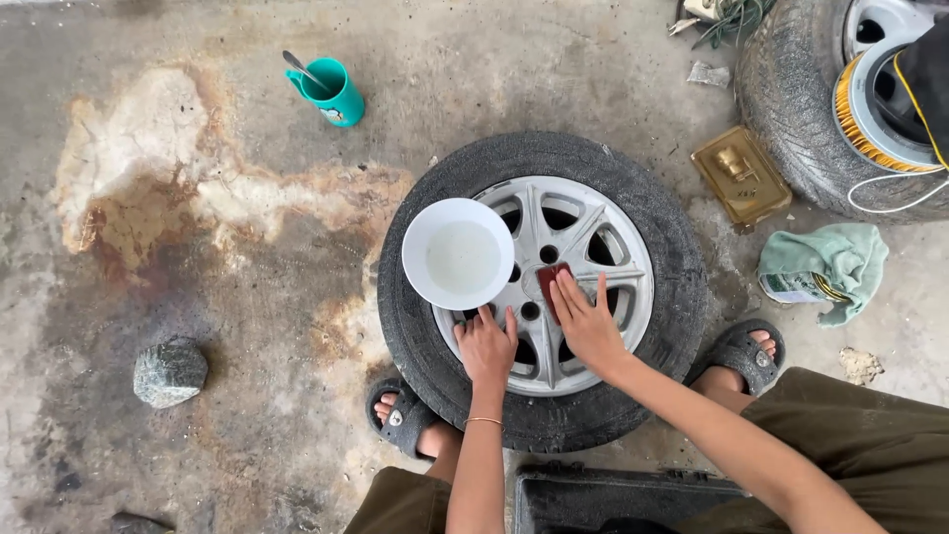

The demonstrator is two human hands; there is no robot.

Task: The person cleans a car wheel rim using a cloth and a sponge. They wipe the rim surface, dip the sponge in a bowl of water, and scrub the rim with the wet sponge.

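White bowl [458, 253], silver rim [593, 237], black tyre [682, 277], teal cup [336, 94], dark red pad [550, 280]

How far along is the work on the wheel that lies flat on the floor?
Set up already: the tyre lies flat, and a white bowl of pale liquid rests on the silver rim. In hand: the right hand presses a small dark red pad near the hub, while the left hand rests on a spoke. How much of the rim is finished cannot be judged.
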